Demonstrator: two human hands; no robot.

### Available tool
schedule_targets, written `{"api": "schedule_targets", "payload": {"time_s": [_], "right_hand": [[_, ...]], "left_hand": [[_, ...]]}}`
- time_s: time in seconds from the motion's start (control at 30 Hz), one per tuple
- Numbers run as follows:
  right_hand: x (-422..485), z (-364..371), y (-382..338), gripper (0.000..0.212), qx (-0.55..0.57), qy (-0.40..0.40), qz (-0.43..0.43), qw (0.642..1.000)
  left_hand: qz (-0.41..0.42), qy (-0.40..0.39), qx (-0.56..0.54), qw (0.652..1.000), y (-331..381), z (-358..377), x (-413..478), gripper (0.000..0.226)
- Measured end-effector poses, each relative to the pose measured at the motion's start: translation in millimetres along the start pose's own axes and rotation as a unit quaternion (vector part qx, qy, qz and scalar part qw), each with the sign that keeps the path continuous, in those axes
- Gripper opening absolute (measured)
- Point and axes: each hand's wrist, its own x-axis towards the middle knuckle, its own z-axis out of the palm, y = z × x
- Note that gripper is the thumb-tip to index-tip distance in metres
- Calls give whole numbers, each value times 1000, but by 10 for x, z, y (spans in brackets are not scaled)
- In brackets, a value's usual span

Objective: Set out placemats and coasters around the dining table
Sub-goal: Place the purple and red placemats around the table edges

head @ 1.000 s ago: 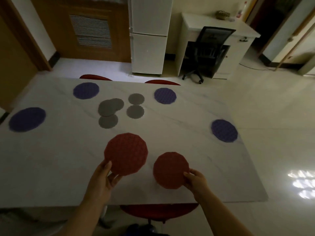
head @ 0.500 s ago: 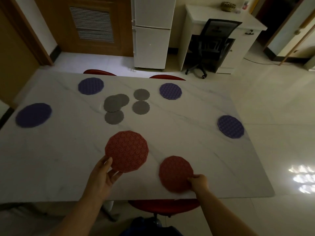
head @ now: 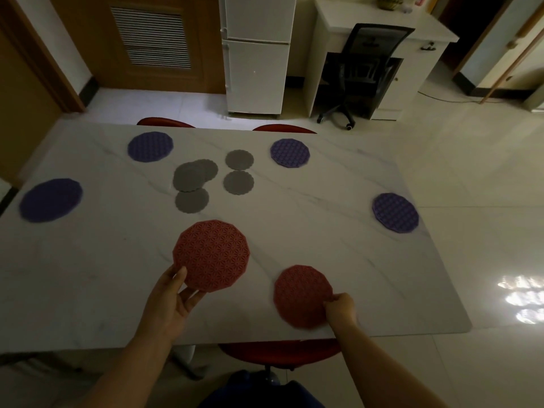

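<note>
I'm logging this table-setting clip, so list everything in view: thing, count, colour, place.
Table: one, white marble, centre.
Purple mats: four, two at the far edge, one at each end.
Grey coasters: five, mid-table, two overlapping.
Red mats: two, near edge, one in each hand.
Red chairs: three, two far side, one near side.
Fridge: one, white, back wall.
Desk: one, white, right of the fridge.
Office chair: one, black, at the desk.
Louvred door: one, brown, back left.
Left hand: grips the left red mat.
Right hand: grips the right red mat.
</note>
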Motion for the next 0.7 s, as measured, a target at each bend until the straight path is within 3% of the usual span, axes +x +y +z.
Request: {"api": "schedule_targets", "payload": {"time_s": [0.27, 0.57, 0.7], "right_hand": [[-26, -90, -45, 50, -27, 40, -7, 999], [-85, -80, -546, 31, 4, 20, -157, 987], [-426, 253, -980, 28, 63, -60, -232, 969]], "left_hand": [[7, 5, 0, 1000, -79, 36, -23, 26], [45, 16, -28, 998, 22, 23, -137, 28], [56, 23, -27, 998, 142, -81, -231, 31]]}}
